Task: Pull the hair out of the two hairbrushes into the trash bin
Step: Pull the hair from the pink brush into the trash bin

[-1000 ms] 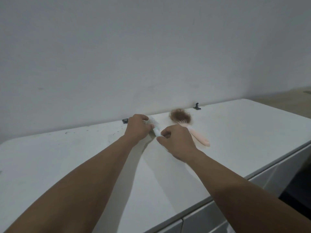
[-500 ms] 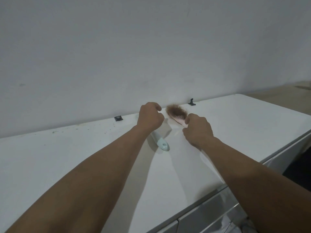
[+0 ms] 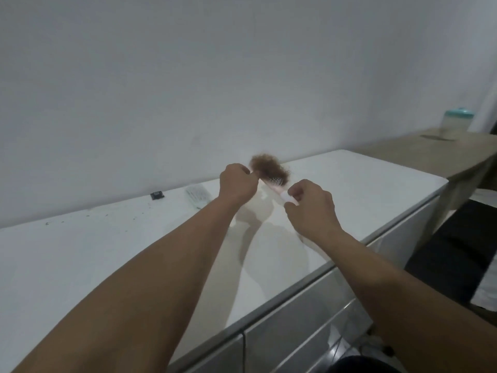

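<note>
Head view shows a pink hairbrush (image 3: 277, 185) held in the air between the two hands, above the white table (image 3: 363, 189). The right hand (image 3: 309, 205) is closed around the pink handle, with the bristle head pointing up and away toward the left hand (image 3: 236, 183). A brown clump of hair (image 3: 270, 168) sits on the bristles, and the left hand is closed with its fingertips pinching the near edge of that clump. Just left of the left hand, the second hairbrush (image 3: 197, 195), pale and whitish, lies flat on the table with no hand on it. Farther left of it, near the wall, sits a small black object (image 3: 157, 195). Well beyond the right hand, a clear jar with a teal lid (image 3: 454, 123) stands on a tan surface (image 3: 430, 154).
</note>
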A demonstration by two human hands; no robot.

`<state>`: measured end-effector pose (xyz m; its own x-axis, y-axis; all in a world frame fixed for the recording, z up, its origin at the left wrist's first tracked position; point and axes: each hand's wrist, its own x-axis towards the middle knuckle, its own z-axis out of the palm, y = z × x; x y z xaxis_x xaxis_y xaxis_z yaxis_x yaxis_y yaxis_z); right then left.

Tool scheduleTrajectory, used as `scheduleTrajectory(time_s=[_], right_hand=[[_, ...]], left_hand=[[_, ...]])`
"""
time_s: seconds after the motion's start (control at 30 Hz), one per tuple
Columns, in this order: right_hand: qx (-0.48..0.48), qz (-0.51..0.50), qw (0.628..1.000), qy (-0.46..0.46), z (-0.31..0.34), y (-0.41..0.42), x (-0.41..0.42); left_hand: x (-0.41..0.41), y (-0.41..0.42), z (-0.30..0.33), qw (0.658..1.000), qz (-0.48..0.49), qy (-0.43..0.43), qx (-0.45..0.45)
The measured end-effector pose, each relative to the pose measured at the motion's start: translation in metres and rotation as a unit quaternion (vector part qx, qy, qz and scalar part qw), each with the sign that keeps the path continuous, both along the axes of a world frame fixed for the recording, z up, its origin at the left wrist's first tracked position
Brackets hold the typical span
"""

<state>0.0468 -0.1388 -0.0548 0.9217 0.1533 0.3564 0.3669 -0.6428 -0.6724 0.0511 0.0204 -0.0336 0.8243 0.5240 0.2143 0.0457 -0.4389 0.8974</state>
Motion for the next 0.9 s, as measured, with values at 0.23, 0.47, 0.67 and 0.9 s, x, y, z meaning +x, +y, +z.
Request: scheduleTrajectory(time_s=[0.23,0.47,0.67,0.9], right_hand=[[0.043,-0.047,0.998,-0.024,0.014,-0.068,-0.032],[0.066,-0.11,0.991,-0.025,0.005,-0.167,-0.07],[0.111,-0.145,0.983,0.023,-0.04,-0.237,-0.103],[0.091,-0.169,0.977,0.088,-0.14,-0.269,-0.114]], left_hand=[[-0.019,-0.079,0.021,0.977,-0.121,-0.009,-0.178],[-0.04,-0.184,0.01,0.919,-0.224,0.02,-0.324],[-0.054,-0.26,-0.039,0.88,-0.284,0.069,-0.375],[-0.056,-0.307,-0.14,0.833,-0.319,0.17,-0.419]])
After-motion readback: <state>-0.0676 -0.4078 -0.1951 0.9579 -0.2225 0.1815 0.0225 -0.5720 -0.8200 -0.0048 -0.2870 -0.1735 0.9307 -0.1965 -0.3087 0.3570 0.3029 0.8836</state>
